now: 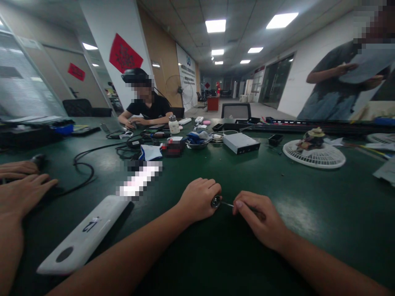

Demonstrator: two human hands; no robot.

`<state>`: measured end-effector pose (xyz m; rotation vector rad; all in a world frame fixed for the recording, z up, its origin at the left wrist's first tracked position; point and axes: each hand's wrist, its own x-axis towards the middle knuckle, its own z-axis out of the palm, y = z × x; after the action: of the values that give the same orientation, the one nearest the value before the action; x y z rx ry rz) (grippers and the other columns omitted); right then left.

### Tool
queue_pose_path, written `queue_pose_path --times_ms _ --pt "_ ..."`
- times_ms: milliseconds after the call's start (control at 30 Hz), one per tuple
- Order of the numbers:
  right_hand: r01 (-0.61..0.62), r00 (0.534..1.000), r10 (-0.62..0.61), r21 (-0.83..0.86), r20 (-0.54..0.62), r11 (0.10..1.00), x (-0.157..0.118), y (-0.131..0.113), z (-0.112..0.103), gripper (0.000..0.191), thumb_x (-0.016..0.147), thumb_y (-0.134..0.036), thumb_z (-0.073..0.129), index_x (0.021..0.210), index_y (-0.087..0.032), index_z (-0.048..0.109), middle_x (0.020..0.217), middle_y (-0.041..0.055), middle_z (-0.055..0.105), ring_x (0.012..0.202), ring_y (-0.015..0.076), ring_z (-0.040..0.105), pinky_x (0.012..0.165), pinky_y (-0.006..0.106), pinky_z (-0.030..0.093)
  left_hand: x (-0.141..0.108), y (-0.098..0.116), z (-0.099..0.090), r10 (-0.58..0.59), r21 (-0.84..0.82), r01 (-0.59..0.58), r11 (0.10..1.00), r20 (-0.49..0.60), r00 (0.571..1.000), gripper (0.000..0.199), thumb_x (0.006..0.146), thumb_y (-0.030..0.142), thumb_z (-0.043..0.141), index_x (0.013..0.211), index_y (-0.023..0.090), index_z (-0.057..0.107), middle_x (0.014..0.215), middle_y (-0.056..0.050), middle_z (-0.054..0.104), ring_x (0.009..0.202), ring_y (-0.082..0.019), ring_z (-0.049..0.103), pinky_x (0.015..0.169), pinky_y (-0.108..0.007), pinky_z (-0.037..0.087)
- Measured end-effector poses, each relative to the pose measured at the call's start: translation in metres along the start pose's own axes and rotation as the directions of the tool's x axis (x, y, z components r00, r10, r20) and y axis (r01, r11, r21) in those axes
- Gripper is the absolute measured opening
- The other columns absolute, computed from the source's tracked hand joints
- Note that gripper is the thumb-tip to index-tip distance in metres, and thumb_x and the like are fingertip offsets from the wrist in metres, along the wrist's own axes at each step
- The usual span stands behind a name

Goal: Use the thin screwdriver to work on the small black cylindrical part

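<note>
My left hand (200, 200), low in the middle, is closed around a small round black-rimmed piece (216, 201). Its shiny, hollow-looking end faces right, and the rest is hidden in the fist. To the right, my right hand (259, 218) pinches a thin tool with a metal shaft (227, 204). The shaft points left at the round end; whether the tip touches it I cannot tell. Fingers cover most of the handle. Left of my forearm lies a long white device (83, 234), marked with dark characters and a dark oval.
Another person's hands (24, 181) rest at the left edge near a black cable (92, 168). Farther back are a grey metal box (240, 142), a white round grille (314, 155), a bowl with blue cloth (199, 139) and a bottle (173, 124). One person sits opposite; another stands right.
</note>
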<state>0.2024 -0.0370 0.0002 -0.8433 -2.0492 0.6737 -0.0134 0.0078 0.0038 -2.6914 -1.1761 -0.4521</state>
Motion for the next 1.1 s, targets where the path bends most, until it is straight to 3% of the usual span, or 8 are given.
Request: queue_pose_path --times_ms 67,267,533,700,767,900,1000,1100 --pt "0.000 1.000 0.000 0.008 -0.028 1.000 0.000 -0.001 0.000 0.025 0.099 -0.024 0.047 0.082 -0.018 0.064 0.081 0.0028 0.062 0.074 0.0153 0.059 0.068 0.029 0.043 0.000 0.000 0.000 -0.015 -0.010 0.016 1.000 0.005 1.000 0.008 0.088 0.026 0.055 0.093 0.021 0.058 0.089 -0.001 0.061 0.076 -0.017 0.055 0.067 -0.031 0.040" --pt "0.015 0.996 -0.014 -0.006 0.085 1.000 0.002 -0.004 0.001 0.022 0.098 -0.022 0.048 0.084 -0.018 0.065 0.082 0.0026 0.063 0.073 0.0146 0.060 0.067 0.028 0.044 0.000 0.001 0.000 -0.037 -0.021 0.037 0.999 0.018 0.999 0.009 0.087 0.019 0.054 0.095 0.021 0.057 0.091 -0.001 0.060 0.080 -0.017 0.057 0.066 -0.030 0.042" --pt "-0.049 0.973 0.017 -0.133 -0.231 0.990 -0.001 -0.004 -0.002 0.030 0.098 -0.026 0.048 0.071 -0.018 0.060 0.069 0.0016 0.058 0.063 0.0150 0.057 0.061 0.029 0.041 0.000 0.001 -0.001 -0.141 0.006 0.141 0.990 0.033 0.989 0.024 0.079 0.013 0.059 0.101 0.022 0.053 0.098 -0.001 0.057 0.083 -0.018 0.057 0.064 -0.029 0.042" --pt "-0.283 0.877 0.241 -0.041 -0.416 0.958 0.002 0.007 -0.002 0.022 0.098 -0.038 0.051 0.100 -0.022 0.066 0.084 0.0039 0.069 0.072 0.0192 0.065 0.063 0.030 0.048 0.000 -0.001 -0.001 -0.220 0.011 0.220 0.975 0.061 0.974 0.031 0.077 0.014 0.063 0.104 0.023 0.051 0.102 -0.001 0.057 0.083 -0.018 0.058 0.063 -0.029 0.042" --pt "-0.334 0.876 0.285 -0.062 -0.389 0.941 0.005 0.018 -0.004 0.025 0.099 -0.039 0.048 0.109 -0.024 0.065 0.092 0.0050 0.072 0.080 0.0214 0.068 0.069 0.033 0.051 0.000 -0.001 -0.001 -0.247 0.004 0.248 0.969 0.064 0.967 0.032 0.076 0.015 0.064 0.104 0.023 0.051 0.104 -0.001 0.056 0.084 -0.018 0.059 0.064 -0.029 0.043" --pt "-0.297 0.935 0.206 -0.324 -0.287 0.898 0.012 0.040 -0.009 0.011 0.091 -0.022 0.057 0.096 -0.024 0.067 0.110 0.0061 0.070 0.111 0.0258 0.061 0.094 0.043 0.047 0.000 -0.003 0.002 -0.299 -0.016 0.300 0.954 0.053 0.953 0.030 0.079 0.020 0.064 0.106 0.023 0.050 0.106 -0.002 0.055 0.085 -0.019 0.060 0.064 -0.030 0.045" --pt "-0.294 0.955 0.261 -0.351 -0.137 0.889 0.015 0.048 -0.011 0.015 0.086 -0.012 0.055 0.089 -0.024 0.062 0.109 0.0040 0.071 0.107 0.0233 0.063 0.092 0.041 0.048 0.000 -0.004 0.003 -0.326 -0.045 0.328 0.943 0.048 0.944 0.023 0.085 0.027 0.062 0.105 0.023 0.052 0.105 -0.002 0.055 0.084 -0.019 0.061 0.064 -0.031 0.046" --pt "-0.279 0.960 0.270 -0.362 -0.077 0.889 0.015 0.043 -0.011 0.013 0.086 -0.013 0.054 0.084 -0.024 0.060 0.101 0.0034 0.071 0.097 0.0220 0.065 0.085 0.039 0.050 0.001 -0.004 0.003 -0.335 -0.085 0.337 0.938 0.030 0.942 0.021 0.087 0.035 0.062 0.102 0.023 0.052 0.104 -0.002 0.056 0.085 -0.020 0.061 0.065 -0.032 0.046"
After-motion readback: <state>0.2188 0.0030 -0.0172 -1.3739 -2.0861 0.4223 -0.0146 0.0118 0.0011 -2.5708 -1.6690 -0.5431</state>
